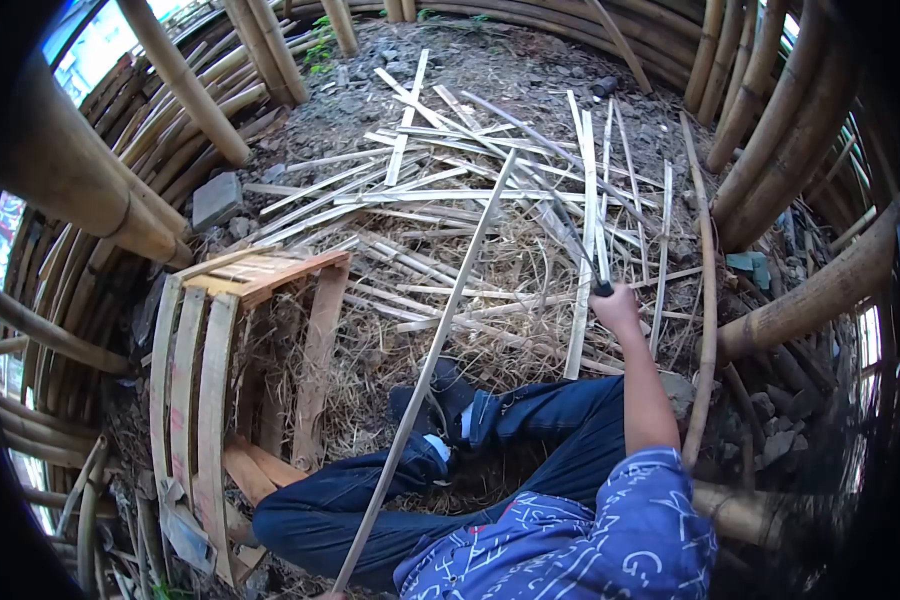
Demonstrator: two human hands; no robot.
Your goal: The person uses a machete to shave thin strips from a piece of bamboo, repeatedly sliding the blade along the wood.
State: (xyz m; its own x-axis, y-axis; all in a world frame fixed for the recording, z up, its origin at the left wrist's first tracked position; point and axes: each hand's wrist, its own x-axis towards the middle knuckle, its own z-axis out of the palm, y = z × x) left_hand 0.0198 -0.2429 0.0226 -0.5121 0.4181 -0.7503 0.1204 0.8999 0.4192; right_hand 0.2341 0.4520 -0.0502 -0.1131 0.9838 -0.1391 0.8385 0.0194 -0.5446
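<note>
My right hand (617, 308) is closed round the dark handle of a long-bladed knife (577, 240), whose blade points up and away to the left over the bamboo strips. A long bamboo strip (435, 350) slants across my lap from the bottom edge to the middle of the view. Only a bit of my left hand (330, 596) shows at the bottom edge, by the strip's lower end; its fingers are hidden. Many split bamboo strips (420, 197) lie crossed on the ground beyond my legs.
A wooden crate (213, 400) stands to the left of my bent legs, with a grey block (217, 201) behind it. Thick bamboo poles (185, 85) rise on both sides. One long pole (708, 300) lies to the right. Shavings and rubble cover the ground.
</note>
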